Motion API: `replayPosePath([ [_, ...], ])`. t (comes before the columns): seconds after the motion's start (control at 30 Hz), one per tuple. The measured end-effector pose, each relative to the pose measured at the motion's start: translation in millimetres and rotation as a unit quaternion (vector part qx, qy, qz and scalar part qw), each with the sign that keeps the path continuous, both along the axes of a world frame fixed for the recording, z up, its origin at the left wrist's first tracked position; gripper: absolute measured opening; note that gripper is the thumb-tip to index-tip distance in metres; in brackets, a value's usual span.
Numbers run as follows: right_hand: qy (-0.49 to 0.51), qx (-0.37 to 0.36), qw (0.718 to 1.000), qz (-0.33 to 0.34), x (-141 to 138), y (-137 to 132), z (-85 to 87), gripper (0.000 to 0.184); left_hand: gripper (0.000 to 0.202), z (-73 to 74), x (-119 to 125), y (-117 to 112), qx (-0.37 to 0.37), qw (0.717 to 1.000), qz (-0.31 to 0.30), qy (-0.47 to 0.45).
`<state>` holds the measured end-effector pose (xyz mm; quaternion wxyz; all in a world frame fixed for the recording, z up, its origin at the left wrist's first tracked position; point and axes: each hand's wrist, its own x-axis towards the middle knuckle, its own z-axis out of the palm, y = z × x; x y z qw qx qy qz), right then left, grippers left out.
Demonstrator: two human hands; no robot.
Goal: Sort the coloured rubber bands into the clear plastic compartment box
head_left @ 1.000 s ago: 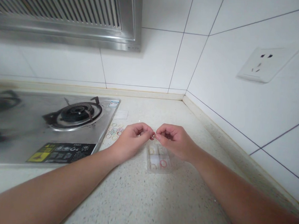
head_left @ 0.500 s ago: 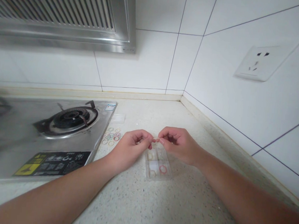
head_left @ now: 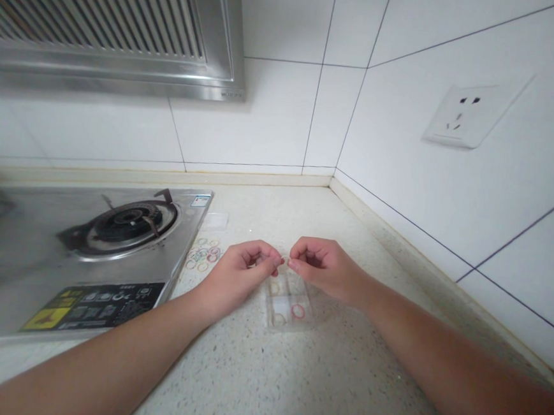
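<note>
My left hand (head_left: pixel 252 266) and my right hand (head_left: pixel 323 262) are raised over a clear plastic compartment box (head_left: pixel 291 325), thumbs and fingertips pinched, with a narrow gap between the two pinches. Something tiny and pale seems to show at the right fingertips; what each pinch holds is too small to make out. In a front compartment of the box lies a red ring (head_left: pixel 298 311). Pale yellowish rings lie in its left compartments. The box's far end is partly covered by my hands. Left of my left hand, several thin coloured rings (head_left: pixel 202 254) are spread on the countertop.
A steel gas stove (head_left: pixel 126 234) with a black burner takes up the left side. Behind the rings lies a small clear plastic piece (head_left: pixel 217 221). A range hood (head_left: pixel 113 35) hangs above, and a wall socket (head_left: pixel 459 113) is at right.
A thin pale item spanned my fingertips before; now a small gap shows between the pinches. My hands have parted slightly. The whole view has shifted a little.
</note>
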<state>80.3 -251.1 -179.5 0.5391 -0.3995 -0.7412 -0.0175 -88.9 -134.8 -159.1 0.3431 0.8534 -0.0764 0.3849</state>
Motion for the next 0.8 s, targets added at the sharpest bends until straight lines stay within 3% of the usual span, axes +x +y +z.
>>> replayPosePath([
  [0.33, 0.003, 0.016, 1.0, -0.001, 2.0, -0.9, 1.4, 0.013, 0.027, -0.3, -2.5, -3.5, -0.001, 1.0, -0.007, 0.013],
  [0.8, -0.009, 0.014, 0.999, -0.029, 0.4, -2.8, 1.0, 0.027, 0.028, -0.1, -4.4, -4.1, -0.007, 1.0, -0.017, 0.021],
])
